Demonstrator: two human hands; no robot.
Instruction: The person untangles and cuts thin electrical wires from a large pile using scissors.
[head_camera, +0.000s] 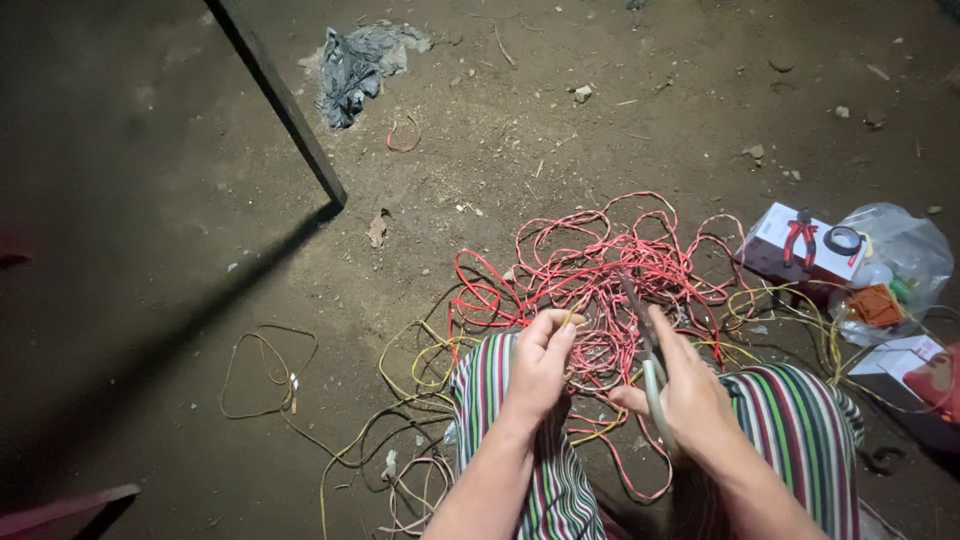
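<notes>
Head view | left hand (540, 368) pinches the end of a thin yellow wire (572, 312) above striped-trousered knees | right hand (690, 395) grips grey-handled cutting pliers (645, 345), tip toward the tangled red wire heap (600, 275) on the dirt floor (180, 230) | step judged: trimming the wire end; next calls for bringing blades onto the held end.

Wire tangle (600, 280): on the floor (150, 250), middle, just ahead of the knees (800, 420).
Left hand (540, 365): over the left knee, at the tangle's near edge, pinching a wire end (574, 312).
Right hand (690, 395): right of the left hand, holding a tool (645, 345) that points into the tangle.
Loose wire (265, 375): left of the knees.
Box (800, 245): right of the tangle, pliers (800, 235) and tape roll (843, 240) on it.
Bag (900, 270): right of the box, touching it.
Post (285, 100): far left, rag (355, 60) behind it.
</notes>
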